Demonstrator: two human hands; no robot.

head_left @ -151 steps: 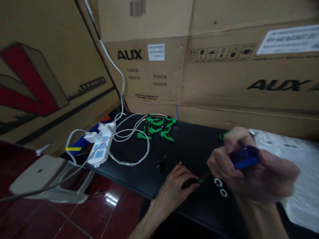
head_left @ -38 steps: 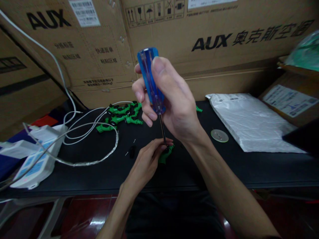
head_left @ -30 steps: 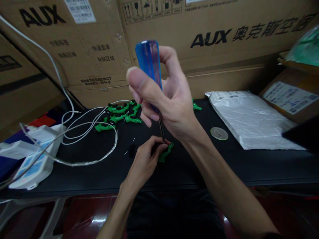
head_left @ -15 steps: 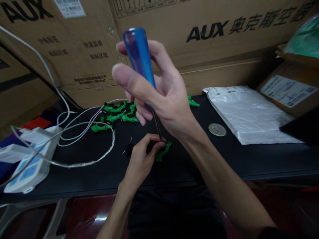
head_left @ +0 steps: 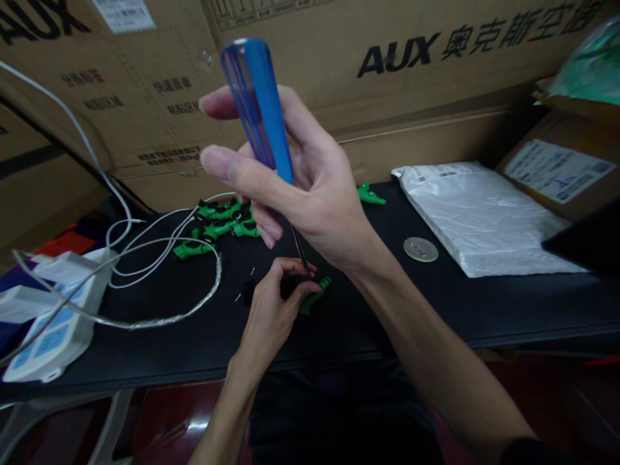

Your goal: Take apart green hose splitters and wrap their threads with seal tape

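My right hand (head_left: 300,174) is wrapped round the blue and clear handle of a screwdriver (head_left: 264,113), which tilts with its top toward the left. The dark shaft runs down to the fingertips of my left hand (head_left: 278,294). Those fingers are closed on a green plastic part (head_left: 314,298) on the black tabletop; they cover much of it, and the screwdriver's tip is hidden there. Left of that hand lie two small screws (head_left: 237,298) and a small black piece (head_left: 248,292), partly hidden.
Several green and black parts (head_left: 220,226) lie at the back left, one more green part (head_left: 371,194) at the back. A round disc (head_left: 420,249) and a white padded bag (head_left: 479,213) are at right. White cables surround a power strip (head_left: 72,323) at left. Cardboard boxes (head_left: 300,77) stand behind.
The screwdriver handle and my right hand have shifted slightly left, and the handle leans more. The left hand stays on the green part. The view has moved a little.
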